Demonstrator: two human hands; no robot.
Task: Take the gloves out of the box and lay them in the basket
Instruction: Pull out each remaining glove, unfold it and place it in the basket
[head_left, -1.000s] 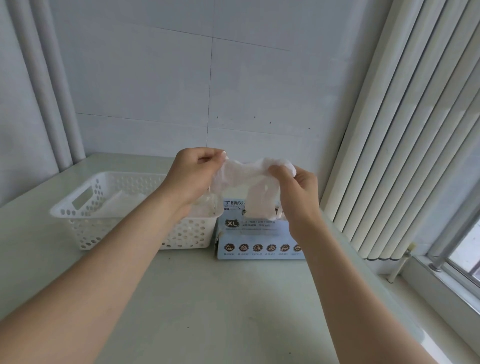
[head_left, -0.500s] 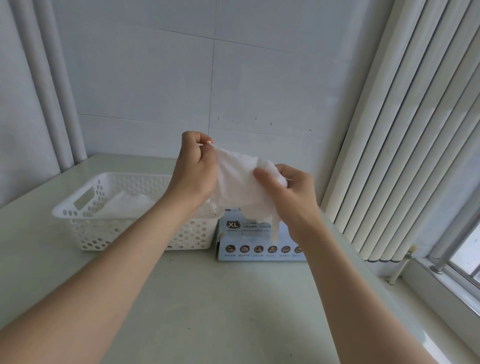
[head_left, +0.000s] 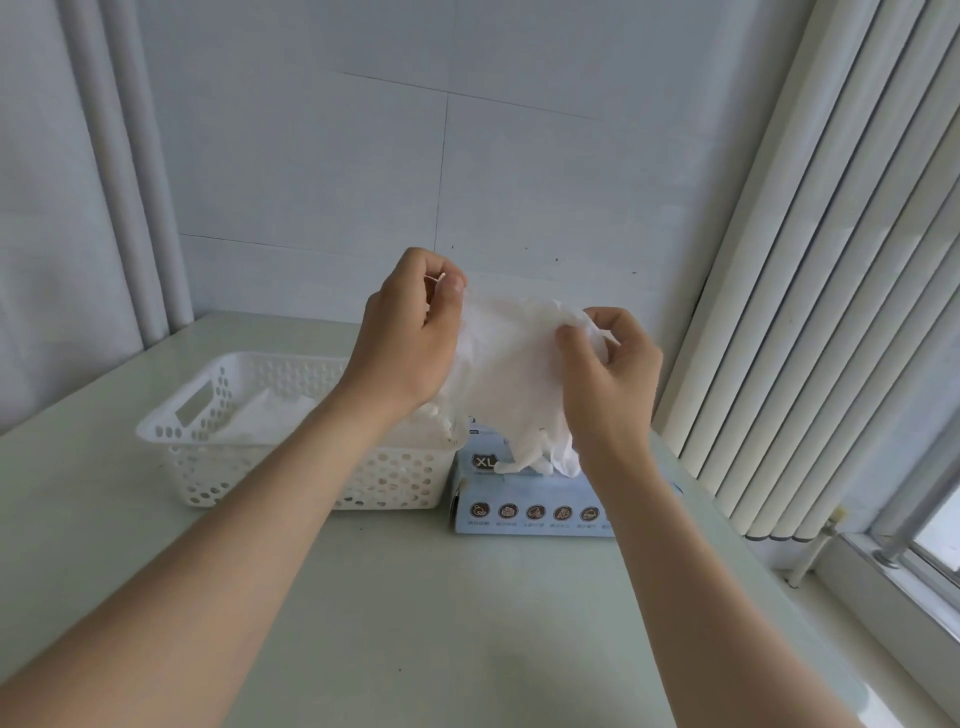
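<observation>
Left hand (head_left: 410, 332) and right hand (head_left: 608, 379) raised, one white glove (head_left: 511, 374) spread between them.
Left thumb and fingers pinch the glove's upper left edge; right hand pinches its right edge, hands apart. Glove hangs in the air above the blue box (head_left: 524, 499), its fingers dangling over the box top. Box sits on the table (head_left: 415, 623) just beside the white basket (head_left: 208, 384); more gloves (head_left: 270, 415) lie inside the basket.

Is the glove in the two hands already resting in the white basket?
No, the left hand and right hand hold the glove up above the glove box, beside the basket.
</observation>
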